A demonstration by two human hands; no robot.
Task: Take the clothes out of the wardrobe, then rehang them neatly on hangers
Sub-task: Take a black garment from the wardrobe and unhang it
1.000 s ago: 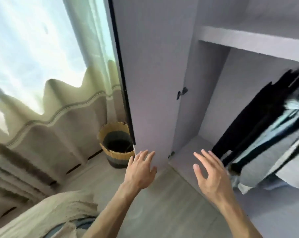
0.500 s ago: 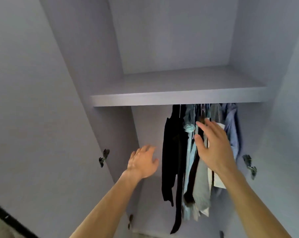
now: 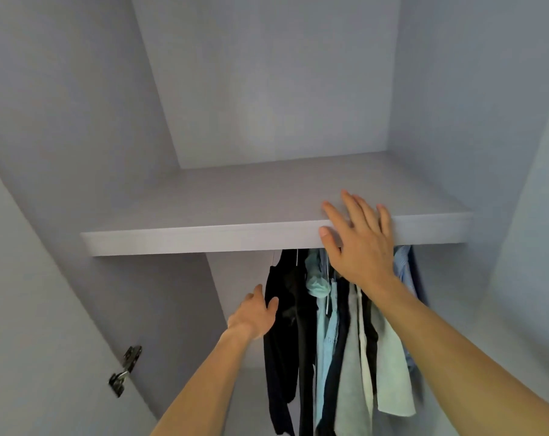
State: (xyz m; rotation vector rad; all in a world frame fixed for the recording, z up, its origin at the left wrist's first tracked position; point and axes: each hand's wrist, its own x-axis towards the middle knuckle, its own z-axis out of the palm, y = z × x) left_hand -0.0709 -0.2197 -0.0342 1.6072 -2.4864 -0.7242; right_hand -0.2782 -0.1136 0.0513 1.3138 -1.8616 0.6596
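Several garments hang close together under the wardrobe shelf point(image 3: 204, 239): a black garment point(image 3: 285, 316) at the left, light blue clothes point(image 3: 325, 325) in the middle, grey and pale green pieces point(image 3: 389, 366) to the right. Their hangers and the rail are hidden behind the shelf edge. My left hand point(image 3: 254, 314) is open, its fingertips touching the left side of the black garment. My right hand point(image 3: 358, 243) is open with fingers spread, raised in front of the shelf edge and the tops of the clothes; it holds nothing.
The upper compartment above the shelf has bare grey walls point(image 3: 267, 89). The open left door carries a metal hinge point(image 3: 125, 369). The wardrobe's right wall point(image 3: 487, 152) stands close beside the clothes.
My view tilted up and moved closer into the wardrobe. My right hand rose from the clothes to the shelf edge. My left hand moved right onto the black garment.
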